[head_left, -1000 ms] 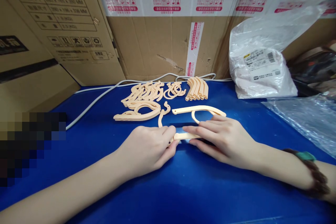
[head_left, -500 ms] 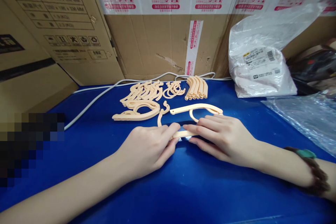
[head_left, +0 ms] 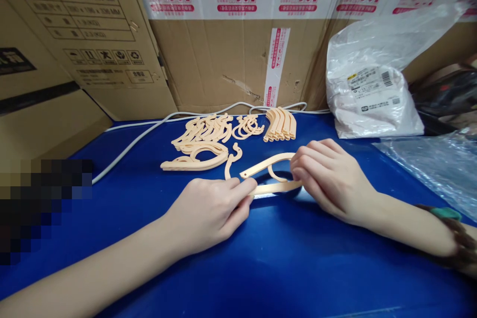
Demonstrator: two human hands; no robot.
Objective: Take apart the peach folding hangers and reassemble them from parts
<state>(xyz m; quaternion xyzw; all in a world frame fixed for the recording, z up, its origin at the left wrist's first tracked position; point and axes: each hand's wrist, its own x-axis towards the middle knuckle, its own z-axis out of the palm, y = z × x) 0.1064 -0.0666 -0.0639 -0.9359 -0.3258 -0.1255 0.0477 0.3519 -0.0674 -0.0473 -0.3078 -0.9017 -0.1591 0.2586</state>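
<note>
Between my hands is a beige plastic folding hanger point(head_left: 278, 188), its long arms spread apart at the left. My left hand point(head_left: 219, 211) is closed, thumb and fingers pinching the left end of the nearer arm. My right hand point(head_left: 330, 181) wraps round the right end, where the arms come together and my fingers hide the joint. A curved inner piece point(head_left: 276, 174) shows between the arms. Just behind my left hand sticks up a beige hanger hook point(head_left: 231, 160); its lower end is hidden, so I cannot tell whether it is attached.
Folded beige hangers point(head_left: 197, 157) lie behind my left hand. Further back are a heap of curved pieces point(head_left: 208, 128), several hooks point(head_left: 248, 126) and a row of curved arms point(head_left: 280, 124). A white cable point(head_left: 137, 139), cardboard boxes point(head_left: 208, 59) and a plastic bag point(head_left: 372, 94) border the blue table point(head_left: 283, 268).
My right hand has slid right along the hanger and closed round its right end. The farther arm has tilted, its left end dropping nearer my left hand, which stays put.
</note>
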